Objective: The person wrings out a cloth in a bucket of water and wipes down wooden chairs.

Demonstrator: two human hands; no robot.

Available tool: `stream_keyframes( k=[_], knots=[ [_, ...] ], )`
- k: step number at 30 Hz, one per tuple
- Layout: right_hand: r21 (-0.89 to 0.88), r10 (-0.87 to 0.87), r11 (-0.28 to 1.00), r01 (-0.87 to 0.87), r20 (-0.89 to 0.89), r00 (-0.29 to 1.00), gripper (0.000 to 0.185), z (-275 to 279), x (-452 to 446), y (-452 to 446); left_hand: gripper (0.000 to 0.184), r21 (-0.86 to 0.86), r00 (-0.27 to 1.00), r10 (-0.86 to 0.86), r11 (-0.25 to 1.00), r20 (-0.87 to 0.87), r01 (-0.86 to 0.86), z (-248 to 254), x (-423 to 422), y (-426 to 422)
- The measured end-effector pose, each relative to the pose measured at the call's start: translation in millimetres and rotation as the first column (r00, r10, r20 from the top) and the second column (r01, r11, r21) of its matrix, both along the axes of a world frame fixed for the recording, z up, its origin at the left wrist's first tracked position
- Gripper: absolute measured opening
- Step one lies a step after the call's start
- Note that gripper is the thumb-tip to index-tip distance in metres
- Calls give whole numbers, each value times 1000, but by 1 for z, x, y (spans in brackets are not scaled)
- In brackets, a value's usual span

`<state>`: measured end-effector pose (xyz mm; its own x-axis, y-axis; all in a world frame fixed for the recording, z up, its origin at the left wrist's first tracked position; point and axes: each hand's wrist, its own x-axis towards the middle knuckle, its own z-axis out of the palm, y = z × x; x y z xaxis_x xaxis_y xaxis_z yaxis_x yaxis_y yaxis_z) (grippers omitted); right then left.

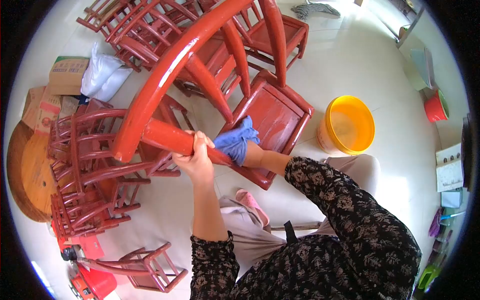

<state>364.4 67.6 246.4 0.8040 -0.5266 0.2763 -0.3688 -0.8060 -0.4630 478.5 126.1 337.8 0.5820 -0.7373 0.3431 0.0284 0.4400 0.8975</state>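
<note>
A red wooden chair (272, 117) is tipped toward me, its curved top rail and back posts rising close to the camera. My left hand (196, 157) is wrapped round one of its back posts. My right hand (253, 154) holds a blue cloth (235, 141) against the lower part of that same post, beside the seat. The cloth hides most of the right fingers.
A yellow bucket (346, 125) stands on the floor to the right. Several red chairs (95, 165) are stacked at the left, with more behind. Cardboard boxes (67, 75) and white bags (104, 75) lie at the back left. A grey mop head (315, 10) rests at the far end.
</note>
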Motion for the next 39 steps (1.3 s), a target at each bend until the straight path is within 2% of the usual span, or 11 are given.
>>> stream_keyframes(
  k=[2,5,8,10,12,23,26,30,33,37,39],
  knots=[
    [17,-141,987,158,-361,922,16,-11,-18,8,7,20,1000,7,1000,-26,-7,6,-3,0],
    [20,61,998,-59,-110,992,16,-88,-46,0,8,43,997,21,999,-73,-18,6,-2,-1],
    [548,58,791,-271,373,926,20,-79,-59,-33,8,16,999,12,1000,-33,-12,2,-1,0],
    [-242,-340,908,341,46,939,23,-49,-61,-59,8,15,1000,8,1000,-26,-7,1,1,1],
    [-190,-566,800,569,73,821,22,-33,-50,-97,7,15,999,15,1000,-28,-15,-1,1,0],
    [-605,-668,728,323,-520,532,16,-40,-20,-159,9,-22,999,0,1000,-48,-1,2,1,0],
    [-382,-671,669,637,57,739,18,-91,-51,-119,5,51,998,66,997,-22,-65,9,-2,-3],
    [-225,-494,831,508,123,861,17,-67,-88,-55,5,21,999,39,999,-21,-39,7,0,-3],
    [-92,-554,828,552,-285,783,22,-61,-90,-29,5,23,999,47,999,-8,-47,4,0,5],
    [-41,-479,875,482,61,875,20,-66,-79,-54,11,24,998,52,998,-21,-52,3,-2,7],
    [-308,-491,727,614,391,778,24,-79,-53,-89,9,10,1000,31,999,-1,-31,1,-1,8]
  ],
)
